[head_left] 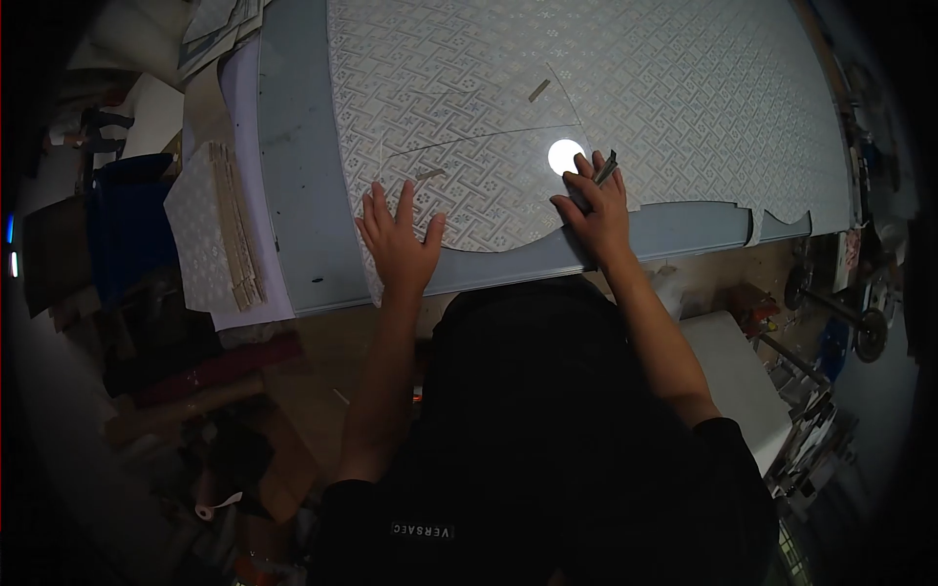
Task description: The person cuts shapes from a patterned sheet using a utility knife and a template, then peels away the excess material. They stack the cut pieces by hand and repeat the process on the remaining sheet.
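Note:
A large sheet of white patterned fabric [606,88] lies over a grey table [293,146]. On it rests a clear curved template [489,186], its outline faint, with small tape strips on it. My left hand [399,239] lies flat on the template's left part, fingers spread. My right hand [594,210] presses down on the template's right end, at the fabric's cut curved edge, and grips a small dark tool [604,171]. A bright round light reflection [565,156] shines just beside the right fingertips.
A stack of cut patterned pieces and strips [220,230] sits at the table's left edge. More papers [220,24] lie at the far left corner. A cluttered floor with rolls [215,371] is at left; a white box [743,376] and metal parts [840,313] are at right.

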A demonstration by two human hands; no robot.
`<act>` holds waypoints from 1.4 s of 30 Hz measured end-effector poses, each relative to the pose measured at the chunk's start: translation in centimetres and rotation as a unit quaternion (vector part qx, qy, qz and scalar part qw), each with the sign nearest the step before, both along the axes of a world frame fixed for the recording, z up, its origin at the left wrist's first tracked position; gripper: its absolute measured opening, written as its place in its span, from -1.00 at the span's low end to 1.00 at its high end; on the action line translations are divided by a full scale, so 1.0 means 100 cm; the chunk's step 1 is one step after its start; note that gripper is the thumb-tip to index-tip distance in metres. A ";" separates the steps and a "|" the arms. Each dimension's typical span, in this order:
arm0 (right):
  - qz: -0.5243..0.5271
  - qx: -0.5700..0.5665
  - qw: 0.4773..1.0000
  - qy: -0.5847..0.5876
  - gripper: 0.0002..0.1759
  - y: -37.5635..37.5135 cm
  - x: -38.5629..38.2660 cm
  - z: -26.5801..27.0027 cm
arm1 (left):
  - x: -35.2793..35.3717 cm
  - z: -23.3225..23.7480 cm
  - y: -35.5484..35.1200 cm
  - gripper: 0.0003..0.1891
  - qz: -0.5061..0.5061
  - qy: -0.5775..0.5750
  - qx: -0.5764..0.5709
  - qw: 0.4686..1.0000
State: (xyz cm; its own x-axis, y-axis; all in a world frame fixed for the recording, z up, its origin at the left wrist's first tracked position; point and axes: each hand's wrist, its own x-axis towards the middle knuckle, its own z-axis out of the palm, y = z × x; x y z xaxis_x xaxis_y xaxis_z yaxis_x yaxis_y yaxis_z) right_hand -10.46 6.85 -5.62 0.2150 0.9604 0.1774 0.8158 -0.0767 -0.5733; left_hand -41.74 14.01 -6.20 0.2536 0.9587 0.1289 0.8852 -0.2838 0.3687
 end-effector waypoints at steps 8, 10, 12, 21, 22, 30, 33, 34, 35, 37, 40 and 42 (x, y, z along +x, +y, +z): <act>0.002 0.022 1.000 0.010 -0.54 -0.001 0.001 -0.006 | 0.000 0.002 0.000 -0.26 -0.001 0.007 -0.007 1.000; 0.003 0.024 1.000 0.011 -0.55 -0.001 0.002 -0.006 | 0.000 0.002 0.000 -0.26 -0.004 0.004 -0.003 1.000; 0.008 0.036 0.999 0.018 -0.56 -0.001 0.003 -0.006 | 0.001 0.001 0.000 -0.25 -0.003 0.005 -0.002 1.000; 0.009 0.035 0.999 0.008 -0.57 0.001 0.001 -0.001 | -0.002 0.000 -0.001 -0.26 0.004 -0.025 0.006 1.000; 0.009 0.035 0.999 0.008 -0.57 0.001 0.001 -0.001 | -0.002 0.000 0.000 -0.27 0.001 -0.024 0.006 1.000; 0.015 0.031 0.999 -0.001 -0.59 0.001 0.002 0.000 | -0.001 -0.001 -0.001 -0.28 0.009 -0.035 0.000 0.999; 0.016 0.032 0.999 -0.005 -0.58 0.000 0.001 -0.004 | -0.002 -0.001 -0.001 -0.27 0.009 -0.040 0.006 0.999; 0.016 0.039 0.999 -0.003 -0.60 0.000 0.002 -0.005 | -0.002 -0.001 -0.001 -0.27 0.007 -0.050 0.009 0.999; 0.016 0.045 0.999 -0.003 -0.61 0.000 0.002 -0.006 | -0.002 -0.001 -0.001 -0.27 0.009 -0.048 0.010 0.999; 0.016 0.044 0.999 0.001 -0.61 0.000 0.002 -0.005 | -0.001 -0.001 -0.001 -0.27 0.006 -0.050 0.010 0.999; 0.016 0.043 0.999 0.001 -0.61 0.000 0.002 -0.007 | -0.001 -0.001 -0.002 -0.26 0.008 -0.047 0.008 0.999; 0.016 0.044 0.999 -0.004 -0.61 0.000 0.003 -0.007 | -0.002 -0.002 -0.001 -0.26 0.007 -0.046 0.010 0.999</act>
State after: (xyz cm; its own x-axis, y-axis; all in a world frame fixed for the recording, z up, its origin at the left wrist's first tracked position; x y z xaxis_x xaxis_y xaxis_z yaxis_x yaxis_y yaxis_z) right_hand -10.20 6.82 -6.34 0.1822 0.9475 0.2626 0.8211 0.0003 -0.5707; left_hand -41.90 13.89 -6.41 0.2258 0.9593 0.1694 0.8523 -0.2788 0.4426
